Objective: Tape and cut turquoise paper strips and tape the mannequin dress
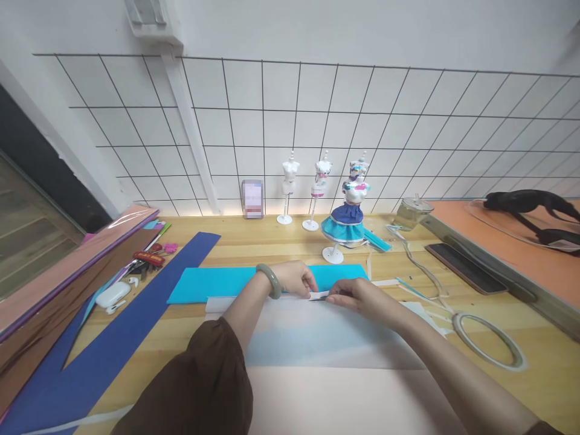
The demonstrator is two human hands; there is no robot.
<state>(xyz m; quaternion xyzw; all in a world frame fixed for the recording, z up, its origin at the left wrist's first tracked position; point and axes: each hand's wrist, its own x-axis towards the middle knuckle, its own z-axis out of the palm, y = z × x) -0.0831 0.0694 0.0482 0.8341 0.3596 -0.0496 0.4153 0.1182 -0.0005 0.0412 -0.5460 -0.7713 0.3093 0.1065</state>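
Note:
A narrow white strip point(319, 295) spans the short gap between my two hands. My left hand point(296, 279), with a green bangle point(270, 281) at its wrist, has its fingers bent down at the strip's left end. My right hand point(351, 294) pinches the other end between thumb and fingers. A thin dark line shows just under the strip; I cannot tell what it is. Beneath both hands lies a pale translucent sheet point(290, 338), its top edge over a folded turquoise piece point(203, 285). The left fingertips are partly hidden.
Behind stand a miniature dress form point(342, 226) in a blue and turquoise skirt and two slimmer forms point(285, 187). To the right lie a tape roll point(492, 341), a dark phone point(466, 267) and a cable. On the left are a blue strip point(118, 350) and an earbud case point(113, 294).

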